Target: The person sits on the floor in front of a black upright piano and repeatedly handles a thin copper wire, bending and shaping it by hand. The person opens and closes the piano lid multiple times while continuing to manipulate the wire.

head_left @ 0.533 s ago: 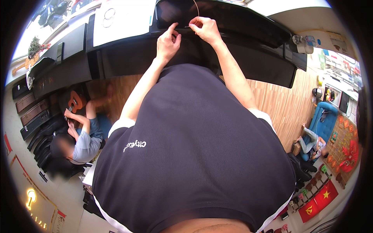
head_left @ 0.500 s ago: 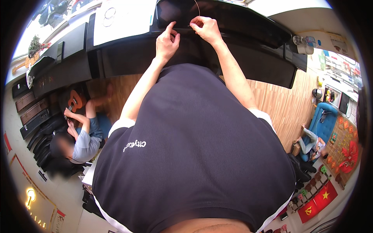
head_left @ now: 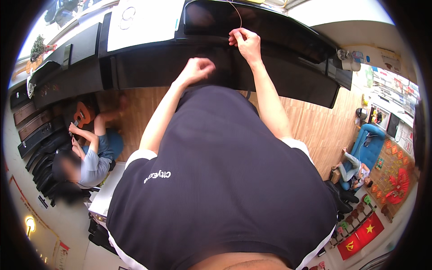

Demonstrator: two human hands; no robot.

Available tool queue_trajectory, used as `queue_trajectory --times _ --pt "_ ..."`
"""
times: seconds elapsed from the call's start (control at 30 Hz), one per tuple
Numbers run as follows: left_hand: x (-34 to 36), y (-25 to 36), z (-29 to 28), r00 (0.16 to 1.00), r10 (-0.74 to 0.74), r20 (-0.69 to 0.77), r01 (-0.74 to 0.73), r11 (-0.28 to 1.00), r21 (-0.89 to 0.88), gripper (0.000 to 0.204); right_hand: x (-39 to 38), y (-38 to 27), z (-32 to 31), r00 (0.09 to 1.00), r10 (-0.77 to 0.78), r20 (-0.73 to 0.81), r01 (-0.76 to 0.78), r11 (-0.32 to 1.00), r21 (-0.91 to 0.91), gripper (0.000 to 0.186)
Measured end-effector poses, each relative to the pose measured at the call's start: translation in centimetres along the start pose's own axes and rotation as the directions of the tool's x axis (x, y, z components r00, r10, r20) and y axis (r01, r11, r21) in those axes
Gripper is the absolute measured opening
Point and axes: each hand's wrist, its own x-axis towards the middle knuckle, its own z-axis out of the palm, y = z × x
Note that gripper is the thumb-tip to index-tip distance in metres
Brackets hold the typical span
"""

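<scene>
My right hand (head_left: 246, 44) is closed in a pinch on a thin copper-coloured string (head_left: 240, 18), which curves up from my fingertips to the top edge of the view. It hovers in front of a glossy black panel (head_left: 279, 33). Lower and to the left, my left hand (head_left: 197, 70) is raised over the dark surface, apart from the string. Its fingers are bent and smeared by motion, so whether they hold anything cannot be made out. Left of both hands, a white sheet (head_left: 144, 31) lies on the black furniture, with thin coiled rings (head_left: 128, 13) on it.
A person (head_left: 90, 157) with a small guitar (head_left: 83, 114) sits at the left, near a row of black instrument cases (head_left: 40, 162). Another person (head_left: 357, 168) is on a blue sofa (head_left: 369, 144) at the right. Clear bottles (head_left: 351, 56) stand at the far right end.
My left hand has dropped toward me, away from my right hand. My right hand has shifted slightly right and nearer, still pinching the string.
</scene>
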Motion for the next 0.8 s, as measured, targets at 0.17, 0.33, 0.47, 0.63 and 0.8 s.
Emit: queue_trajectory --times 0.17,0.33,0.47,0.63,0.8 --pt "-2.5 -6.1 4.6 0.912 -0.185 0.366 0.057 0.941 0.333 0.032 -2.5 0.1 -0.3 0.996 0.073 -0.045 -0.071 0.997 0.041 0.02" --pt "-6.9 -13.0 11.4 0.746 -0.45 0.491 0.194 0.852 0.486 0.037 -5.1 3.6 0.1 0.983 0.126 -0.132 -0.125 0.992 0.015 0.02" --pt "-8.6 -22.1 17.3 0.753 -0.441 0.489 0.208 0.864 0.458 0.035 -6.5 7.1 1.1 0.988 -0.038 -0.147 0.018 0.991 -0.136 0.025" --pt "-5.0 -27.2 18.2 0.65 -0.571 0.502 0.453 0.821 0.348 0.031 -7.3 11.5 3.1 0.975 -0.089 -0.203 0.073 0.994 -0.086 0.024" --pt "-6.3 -34.0 20.1 0.845 -0.382 0.375 0.27 0.909 0.317 0.032 -7.7 13.3 4.8 0.925 -0.172 -0.338 0.135 0.982 -0.131 0.023"
